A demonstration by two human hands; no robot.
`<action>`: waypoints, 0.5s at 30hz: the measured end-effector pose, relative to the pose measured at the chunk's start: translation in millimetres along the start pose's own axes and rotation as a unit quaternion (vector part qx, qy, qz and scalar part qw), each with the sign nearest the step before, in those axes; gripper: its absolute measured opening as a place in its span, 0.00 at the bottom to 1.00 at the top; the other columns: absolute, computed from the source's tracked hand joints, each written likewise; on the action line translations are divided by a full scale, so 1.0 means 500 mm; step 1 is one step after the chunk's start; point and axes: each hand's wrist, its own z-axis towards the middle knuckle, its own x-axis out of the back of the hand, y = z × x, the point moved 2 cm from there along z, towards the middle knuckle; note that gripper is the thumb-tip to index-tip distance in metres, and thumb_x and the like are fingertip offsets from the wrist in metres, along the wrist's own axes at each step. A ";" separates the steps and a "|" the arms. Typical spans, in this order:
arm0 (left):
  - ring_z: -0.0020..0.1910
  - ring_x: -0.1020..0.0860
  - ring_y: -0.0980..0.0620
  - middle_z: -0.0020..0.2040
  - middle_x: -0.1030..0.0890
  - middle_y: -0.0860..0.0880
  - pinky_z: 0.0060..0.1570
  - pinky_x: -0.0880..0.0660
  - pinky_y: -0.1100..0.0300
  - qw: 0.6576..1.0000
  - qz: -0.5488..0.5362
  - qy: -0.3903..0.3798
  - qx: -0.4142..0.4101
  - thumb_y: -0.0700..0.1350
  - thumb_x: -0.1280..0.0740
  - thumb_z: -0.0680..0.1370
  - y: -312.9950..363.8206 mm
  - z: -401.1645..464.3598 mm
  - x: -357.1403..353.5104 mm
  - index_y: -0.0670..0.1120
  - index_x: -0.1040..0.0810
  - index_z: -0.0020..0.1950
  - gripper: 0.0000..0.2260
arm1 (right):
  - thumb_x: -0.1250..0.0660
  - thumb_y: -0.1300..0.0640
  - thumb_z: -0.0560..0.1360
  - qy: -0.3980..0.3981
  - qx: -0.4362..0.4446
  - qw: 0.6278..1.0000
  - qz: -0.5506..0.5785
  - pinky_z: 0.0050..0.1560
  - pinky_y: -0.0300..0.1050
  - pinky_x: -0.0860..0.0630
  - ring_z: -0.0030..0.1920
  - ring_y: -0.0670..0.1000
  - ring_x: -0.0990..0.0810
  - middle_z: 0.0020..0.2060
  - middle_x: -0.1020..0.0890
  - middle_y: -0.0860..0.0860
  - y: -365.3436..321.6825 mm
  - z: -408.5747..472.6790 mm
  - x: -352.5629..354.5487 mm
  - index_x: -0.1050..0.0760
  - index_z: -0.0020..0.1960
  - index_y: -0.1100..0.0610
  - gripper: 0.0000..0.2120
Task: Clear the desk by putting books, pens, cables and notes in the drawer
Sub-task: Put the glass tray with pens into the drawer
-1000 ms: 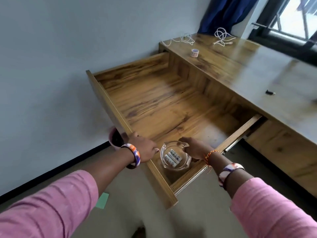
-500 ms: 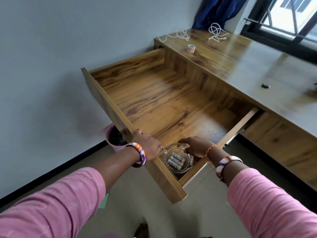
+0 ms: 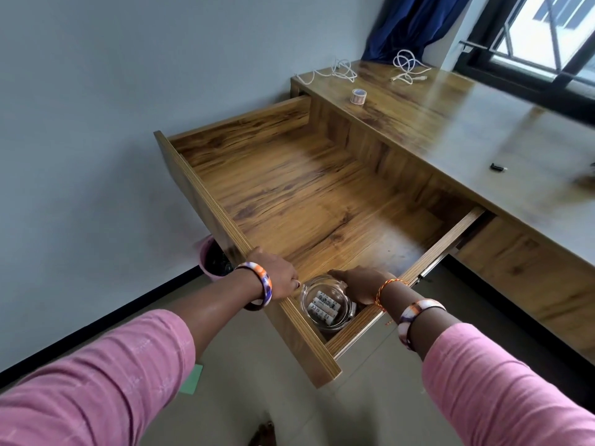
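The wooden drawer (image 3: 206, 201) stands pulled far out of the desk (image 3: 483, 130). My left hand (image 3: 277, 278) grips the top edge of its front panel. My right hand (image 3: 360, 281) is inside the near corner, closed on the rim of a clear glass dish (image 3: 325, 309) that holds batteries. The rest of the drawer floor is bare wood. On the desk's far end lie two white cables (image 3: 338, 70) (image 3: 407, 67), a roll of tape (image 3: 358, 96) and, to the right, a small black item (image 3: 497, 167).
A pink waste bin (image 3: 212, 262) with a black liner stands on the floor under the drawer's left side, against the wall. A green paper (image 3: 191, 379) lies on the floor. A blue curtain (image 3: 409, 24) and a window (image 3: 547, 37) are behind the desk.
The drawer has slid further out toward me, with my left hand on its front. My right hand has stayed on the glass dish in the near corner.
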 end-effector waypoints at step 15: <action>0.38 0.25 0.52 0.49 0.16 0.45 0.34 0.32 0.62 0.993 -0.062 -0.079 -0.066 0.50 0.40 0.78 0.211 0.157 0.218 0.45 0.23 0.38 0.14 | 0.40 0.55 0.78 0.276 0.060 0.943 0.179 0.43 0.39 0.23 0.52 0.50 0.21 0.55 0.20 0.51 0.194 -0.129 0.114 0.28 0.64 0.51 0.15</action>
